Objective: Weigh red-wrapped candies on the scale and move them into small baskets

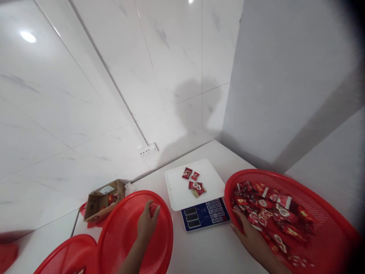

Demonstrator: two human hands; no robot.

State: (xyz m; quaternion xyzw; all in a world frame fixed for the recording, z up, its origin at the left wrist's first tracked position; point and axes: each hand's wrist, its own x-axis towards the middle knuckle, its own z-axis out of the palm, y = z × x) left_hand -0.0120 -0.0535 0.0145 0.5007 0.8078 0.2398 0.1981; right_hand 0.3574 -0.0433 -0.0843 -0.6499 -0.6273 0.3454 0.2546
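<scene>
My left hand (pixel 146 224) reaches into a red mesh basket (pixel 114 236) at the lower left, its fingers closed on a small red candy packet (pixel 154 208). My right hand (pixel 251 238) lies in the big red basket (pixel 339 228) on the right, fingers curled among several red candy packets (pixel 273 213); I cannot see whether it holds one. Between the baskets stands a digital scale (pixel 203 215) with a white tray (pixel 178 190) that carries three red candy packets (pixel 195 182).
A small open cardboard box (pixel 99 201) with red packets sits behind the left basket. Another red basket (pixel 68 255) shows at the bottom left. White tiled walls and a wall socket (pixel 148 150) close the table's far side.
</scene>
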